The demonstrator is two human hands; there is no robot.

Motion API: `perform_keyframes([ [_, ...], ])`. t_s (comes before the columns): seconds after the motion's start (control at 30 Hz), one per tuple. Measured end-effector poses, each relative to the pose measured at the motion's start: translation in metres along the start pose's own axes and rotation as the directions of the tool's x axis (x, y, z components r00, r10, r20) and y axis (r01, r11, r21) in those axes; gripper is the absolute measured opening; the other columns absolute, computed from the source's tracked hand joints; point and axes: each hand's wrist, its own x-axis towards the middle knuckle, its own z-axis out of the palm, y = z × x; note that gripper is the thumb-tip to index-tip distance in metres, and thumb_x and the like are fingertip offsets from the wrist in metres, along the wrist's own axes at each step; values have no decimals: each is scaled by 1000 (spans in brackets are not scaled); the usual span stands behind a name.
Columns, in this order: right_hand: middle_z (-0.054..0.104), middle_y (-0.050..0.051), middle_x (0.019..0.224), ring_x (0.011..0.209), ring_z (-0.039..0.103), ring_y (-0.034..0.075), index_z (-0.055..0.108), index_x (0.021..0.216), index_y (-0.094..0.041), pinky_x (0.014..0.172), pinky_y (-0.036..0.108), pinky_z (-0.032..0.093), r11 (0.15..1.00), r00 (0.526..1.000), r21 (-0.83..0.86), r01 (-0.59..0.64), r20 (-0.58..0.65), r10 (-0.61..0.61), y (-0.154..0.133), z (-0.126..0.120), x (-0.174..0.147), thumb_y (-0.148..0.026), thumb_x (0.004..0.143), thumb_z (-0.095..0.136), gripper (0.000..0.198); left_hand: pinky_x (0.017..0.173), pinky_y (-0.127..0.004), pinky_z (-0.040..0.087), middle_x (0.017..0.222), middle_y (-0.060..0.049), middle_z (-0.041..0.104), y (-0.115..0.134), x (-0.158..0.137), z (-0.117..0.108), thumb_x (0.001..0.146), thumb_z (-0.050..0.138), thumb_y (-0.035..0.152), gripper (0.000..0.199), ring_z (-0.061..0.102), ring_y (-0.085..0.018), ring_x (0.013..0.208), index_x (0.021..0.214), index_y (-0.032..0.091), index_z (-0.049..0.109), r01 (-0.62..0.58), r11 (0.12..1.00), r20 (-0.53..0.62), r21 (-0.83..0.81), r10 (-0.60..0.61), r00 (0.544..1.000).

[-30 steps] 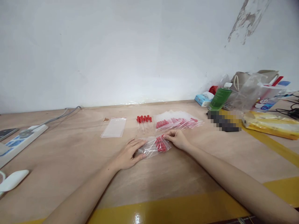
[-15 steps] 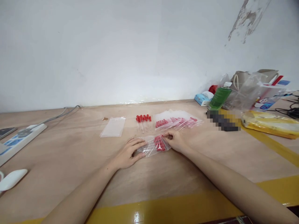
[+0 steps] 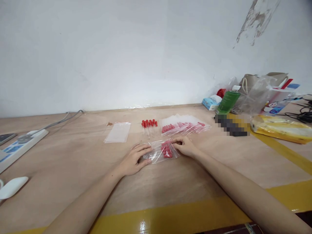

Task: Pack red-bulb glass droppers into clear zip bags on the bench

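Observation:
A clear zip bag [image 3: 157,157] lies flat on the table in front of me, holding several droppers with red rubber bulbs [image 3: 167,151]. My left hand [image 3: 134,159] rests on the bag's left end, its fingers stretched out and thumb apart. With bent fingers, my right hand [image 3: 184,146] pinches the bag's upper right edge, by the red bulbs; its fingertips are partly hidden. Just beyond the bag is a row of loose droppers [image 3: 149,125], bulbs pointing away from me. To their right, filled bags [image 3: 184,125] of red-bulbed droppers overlap in a fan.
Flat clear bags [image 3: 118,132] lie left of the loose droppers. A power strip [image 3: 21,148] with a grey cable and a white object [image 3: 14,188] are at far left. A green bottle [image 3: 228,101], tissue pack [image 3: 211,103] and yellow package [image 3: 280,128] stand or lie at right.
My right hand has shifted very slightly right at the bag's edge, and the plastic over the red bulbs catches less glare. My left hand stays in place.

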Motion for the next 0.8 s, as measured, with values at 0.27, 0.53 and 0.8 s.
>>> perform_keyframes([
  [0.27, 66, -1, 62, 67, 58, 18, 65, 56, -19, 79, 38, 35, 982, 992, -156, -111, -82, 99, -2, 12, 3, -37, 72, 52, 27, 103, -44, 31, 126, -6, 50, 0, 0, -1, 86, 48, 38, 42, 44, -23, 118, 126, 27, 47, 5, 1000, 12, 16, -6, 1000],
  [0.53, 66, 1, 73, 78, 58, 19, 61, 70, -20, 86, 41, 30, 980, 969, -62, -189, -176, 176, -5, 4, 2, -46, 82, 38, 36, 102, -42, 32, 126, -7, 49, -2, 0, 1, 86, 48, 39, 41, 43, -22, 118, 126, 27, 48, 3, 1000, 17, 3, -3, 1000],
  [0.8, 53, -1, 61, 59, 48, 12, 52, 62, -18, 62, 27, 38, 998, 999, 51, 42, -19, -41, -8, 11, -5, -51, 75, 50, 36, 103, -42, 31, 130, -6, 47, 0, -1, 1, 86, 48, 37, 42, 42, -22, 120, 127, 27, 46, 20, 1000, 8, -19, -20, 1000],
])
